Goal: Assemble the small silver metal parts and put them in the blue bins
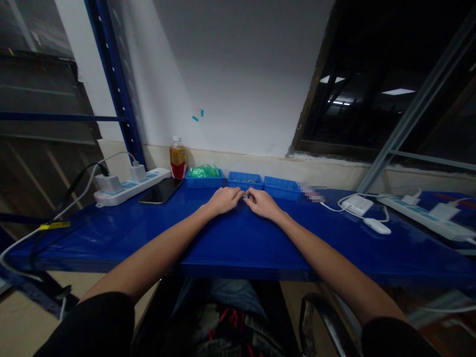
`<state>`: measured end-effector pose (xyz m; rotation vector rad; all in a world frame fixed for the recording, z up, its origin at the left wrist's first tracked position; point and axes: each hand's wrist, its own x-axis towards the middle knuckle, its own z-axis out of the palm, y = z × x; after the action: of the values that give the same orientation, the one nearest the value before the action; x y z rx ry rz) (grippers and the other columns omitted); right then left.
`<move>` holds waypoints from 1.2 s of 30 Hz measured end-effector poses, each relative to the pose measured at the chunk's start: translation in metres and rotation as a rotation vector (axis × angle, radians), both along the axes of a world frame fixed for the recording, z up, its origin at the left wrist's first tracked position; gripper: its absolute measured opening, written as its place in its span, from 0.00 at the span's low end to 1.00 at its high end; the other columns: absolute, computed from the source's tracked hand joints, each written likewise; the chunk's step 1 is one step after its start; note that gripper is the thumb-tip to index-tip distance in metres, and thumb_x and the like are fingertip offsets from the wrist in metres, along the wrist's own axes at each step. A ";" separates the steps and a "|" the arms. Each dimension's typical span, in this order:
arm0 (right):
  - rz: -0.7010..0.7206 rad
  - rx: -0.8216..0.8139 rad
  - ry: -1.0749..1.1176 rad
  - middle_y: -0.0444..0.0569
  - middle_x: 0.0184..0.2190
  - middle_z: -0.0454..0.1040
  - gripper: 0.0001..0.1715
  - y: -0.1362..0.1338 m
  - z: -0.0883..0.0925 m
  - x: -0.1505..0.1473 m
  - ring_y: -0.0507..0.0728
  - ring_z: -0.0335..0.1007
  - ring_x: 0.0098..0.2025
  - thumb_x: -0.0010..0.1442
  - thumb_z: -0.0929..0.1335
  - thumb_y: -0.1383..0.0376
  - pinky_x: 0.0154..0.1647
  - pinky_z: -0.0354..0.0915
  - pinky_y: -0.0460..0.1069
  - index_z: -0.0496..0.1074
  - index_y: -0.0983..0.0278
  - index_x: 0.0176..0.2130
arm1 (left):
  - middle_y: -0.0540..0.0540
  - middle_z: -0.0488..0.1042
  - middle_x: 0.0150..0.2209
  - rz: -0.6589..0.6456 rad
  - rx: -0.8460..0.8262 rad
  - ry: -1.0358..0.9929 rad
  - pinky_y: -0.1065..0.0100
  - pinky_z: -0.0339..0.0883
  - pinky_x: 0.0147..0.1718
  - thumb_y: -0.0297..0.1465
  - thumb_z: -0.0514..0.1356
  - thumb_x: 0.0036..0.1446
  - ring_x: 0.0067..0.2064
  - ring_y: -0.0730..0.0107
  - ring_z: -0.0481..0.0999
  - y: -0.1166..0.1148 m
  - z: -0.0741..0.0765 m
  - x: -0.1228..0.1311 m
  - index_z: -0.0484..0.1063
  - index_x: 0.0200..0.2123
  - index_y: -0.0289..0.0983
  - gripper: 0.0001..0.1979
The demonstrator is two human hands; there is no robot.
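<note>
Small pale piece [245, 195]: located between the fingertips of both hands, over the blue tabletop [241, 248], just in front of the middle blue bin [255, 176]; too small to identify. Left hand [224, 200]: thumb and fingers drawn together, pinching the piece from its side. Right hand [262, 203]: fingers curled, thumb and forefinger pinching the opposite end. Contact between piece and tabletop cannot be determined.

Middle bin contains small parts, indistinct. Left blue bin [204, 183] holds green plastic packaging [204, 171]; right blue bin [280, 188] stands at the other side. Further left: capped drink bottle [178, 158], smartphone [161, 191] lying flat, white power strip [154, 177] with two plugged adapters. Far right: second power strip [418, 214], white cables nearby.
</note>
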<state>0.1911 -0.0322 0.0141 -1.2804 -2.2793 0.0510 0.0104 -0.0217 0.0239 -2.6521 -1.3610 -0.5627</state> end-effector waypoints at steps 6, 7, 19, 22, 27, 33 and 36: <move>-0.059 0.032 -0.047 0.47 0.30 0.74 0.13 -0.002 0.003 -0.001 0.53 0.67 0.32 0.65 0.59 0.59 0.30 0.52 0.46 0.68 0.63 0.35 | 0.46 0.76 0.39 -0.107 0.008 -0.111 0.69 0.64 0.37 0.36 0.47 0.64 0.40 0.65 0.76 0.001 -0.002 -0.003 0.65 0.48 0.40 0.13; -0.063 0.034 -0.051 0.48 0.31 0.74 0.14 -0.002 0.003 -0.001 0.53 0.67 0.33 0.66 0.58 0.59 0.31 0.52 0.46 0.68 0.63 0.35 | 0.47 0.76 0.38 -0.139 0.008 -0.121 0.69 0.64 0.37 0.34 0.49 0.63 0.40 0.66 0.76 0.001 -0.002 -0.003 0.64 0.49 0.40 0.13; -0.041 0.016 0.062 0.42 0.24 0.71 0.14 -0.001 0.003 0.001 0.52 0.66 0.27 0.61 0.64 0.59 0.29 0.54 0.45 0.66 0.62 0.46 | 0.43 0.76 0.43 -0.093 0.033 -0.084 0.67 0.64 0.42 0.38 0.44 0.66 0.45 0.63 0.75 0.005 -0.003 -0.003 0.67 0.43 0.38 0.16; -0.031 0.040 0.077 0.41 0.24 0.69 0.15 0.000 0.003 0.001 0.52 0.65 0.27 0.60 0.66 0.61 0.29 0.54 0.45 0.65 0.62 0.46 | 0.43 0.76 0.41 -0.084 0.039 -0.059 0.68 0.64 0.40 0.39 0.42 0.67 0.43 0.63 0.75 0.005 -0.002 -0.003 0.68 0.41 0.38 0.18; -0.041 0.042 0.052 0.42 0.26 0.70 0.08 0.000 0.003 0.001 0.52 0.65 0.28 0.62 0.64 0.61 0.30 0.54 0.45 0.66 0.61 0.42 | 0.43 0.77 0.40 -0.063 0.037 -0.034 0.68 0.63 0.38 0.39 0.41 0.67 0.42 0.63 0.76 0.004 -0.001 -0.003 0.70 0.38 0.38 0.19; -0.095 0.033 -0.051 0.49 0.33 0.75 0.12 0.001 0.000 0.002 0.55 0.69 0.35 0.65 0.60 0.59 0.33 0.54 0.47 0.68 0.62 0.41 | 0.45 0.77 0.41 -0.070 0.022 -0.049 0.69 0.63 0.37 0.39 0.45 0.65 0.42 0.64 0.76 0.007 -0.004 -0.005 0.68 0.44 0.39 0.16; -0.079 0.001 -0.171 0.52 0.38 0.75 0.14 0.003 -0.004 0.002 0.57 0.68 0.42 0.66 0.59 0.60 0.38 0.56 0.48 0.70 0.63 0.40 | 0.47 0.78 0.38 -0.098 -0.035 0.010 0.69 0.63 0.34 0.39 0.49 0.63 0.39 0.65 0.76 0.009 -0.007 -0.006 0.69 0.44 0.39 0.14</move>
<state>0.1927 -0.0290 0.0104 -1.4210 -2.3673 -0.0910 0.0046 -0.0126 0.0168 -2.7584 -1.2552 -0.5405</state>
